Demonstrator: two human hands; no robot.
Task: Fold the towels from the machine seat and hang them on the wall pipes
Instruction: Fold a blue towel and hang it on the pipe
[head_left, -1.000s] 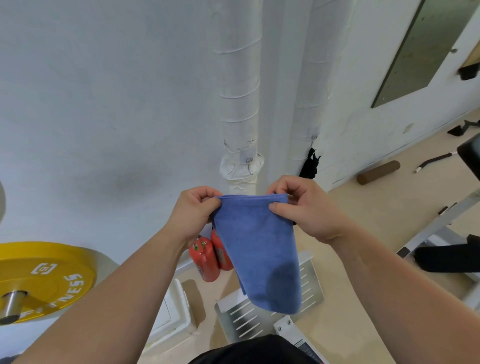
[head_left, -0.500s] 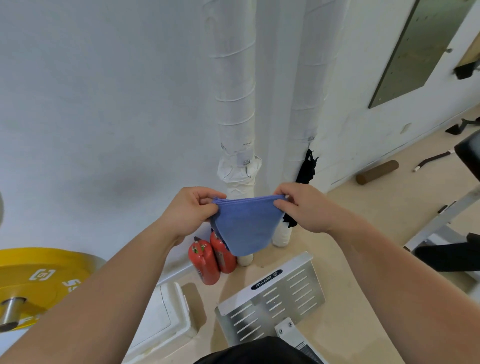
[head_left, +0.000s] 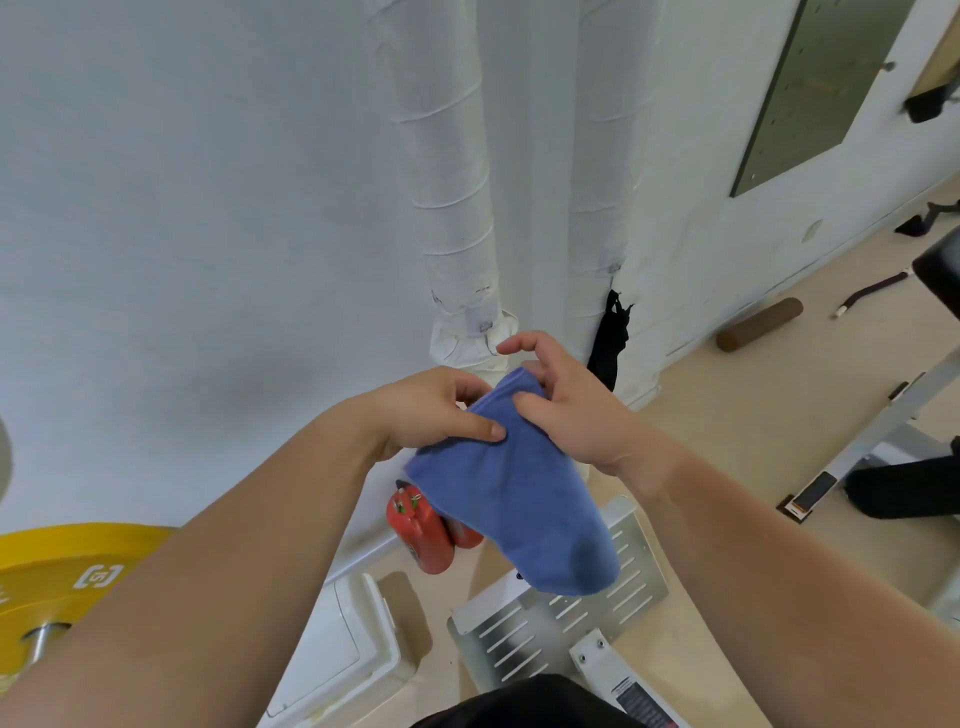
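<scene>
A folded blue towel (head_left: 511, 499) hangs in mid-air in front of the wall. My left hand (head_left: 434, 410) grips its upper left part, thumb laid across the cloth. My right hand (head_left: 563, 402) pinches the top fold with thumb and middle fingers, while the index finger sticks up free. Both hands are close together at the towel's top. Two white wrapped wall pipes (head_left: 452, 171) (head_left: 602, 156) run vertically just behind the hands. A black cloth (head_left: 610, 338) hangs by the right pipe.
Red fire extinguishers (head_left: 421, 535) stand at the wall base below the towel. A slotted metal footplate (head_left: 550, 623) and a white box (head_left: 337, 639) lie on the floor. A yellow weight plate (head_left: 67, 571) is at the left, a machine frame (head_left: 878, 431) at the right.
My hands came together, bringing the towel's two top corners into one fold. The towel hangs longer and narrower than half a second ago, and my right index finger has lifted off.
</scene>
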